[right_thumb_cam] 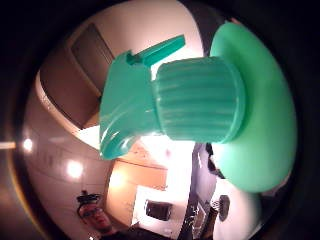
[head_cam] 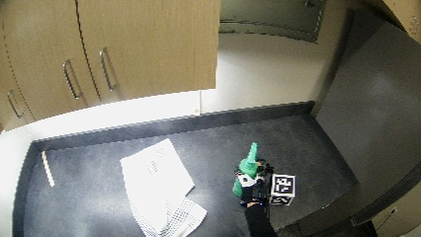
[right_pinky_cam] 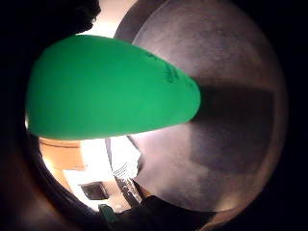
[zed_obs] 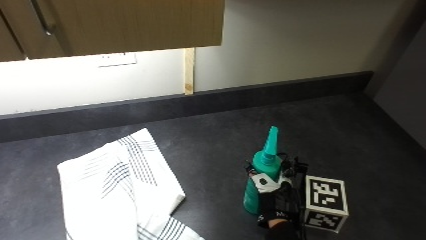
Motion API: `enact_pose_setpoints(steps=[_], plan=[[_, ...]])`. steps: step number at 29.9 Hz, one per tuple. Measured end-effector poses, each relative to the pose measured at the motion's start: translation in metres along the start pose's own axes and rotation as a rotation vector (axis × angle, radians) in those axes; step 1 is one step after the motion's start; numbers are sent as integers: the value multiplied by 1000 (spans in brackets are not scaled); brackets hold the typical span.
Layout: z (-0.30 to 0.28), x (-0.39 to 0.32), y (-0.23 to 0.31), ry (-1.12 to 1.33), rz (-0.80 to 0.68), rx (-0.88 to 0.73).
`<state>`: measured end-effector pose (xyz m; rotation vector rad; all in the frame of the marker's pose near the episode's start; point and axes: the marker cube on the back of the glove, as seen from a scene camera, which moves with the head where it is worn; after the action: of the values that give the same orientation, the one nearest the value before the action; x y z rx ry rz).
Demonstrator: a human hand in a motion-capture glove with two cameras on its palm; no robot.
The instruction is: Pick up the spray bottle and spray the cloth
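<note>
- Green spray bottle [zed_obs: 261, 181] upright on dark countertop [zed_obs: 219, 135]; gripped round the body by gloved right hand [zed_obs: 276, 200]
- White striped cloth [zed_obs: 123, 192] spread left, apart

R hand [zed_obs: 274, 199] upright, fingers curled round green bottle [zed_obs: 256, 187].

Wooden cabinets [head_cam: 111, 54] hang above the dark countertop [zed_obs: 219, 135].

Wooden cabinets [head_cam: 111, 54] hang above a dark countertop [head_cam: 85, 197]
</note>
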<state>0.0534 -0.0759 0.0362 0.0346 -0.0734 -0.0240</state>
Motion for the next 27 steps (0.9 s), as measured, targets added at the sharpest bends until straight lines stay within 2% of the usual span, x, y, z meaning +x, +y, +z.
enact_pose_setpoints(steps=[14,20,27], plan=[[-9,14,-14,-23,-13,30],[-6,7,-8,-57,-1,15],[-22,-14,-20,-50,-55,43]])
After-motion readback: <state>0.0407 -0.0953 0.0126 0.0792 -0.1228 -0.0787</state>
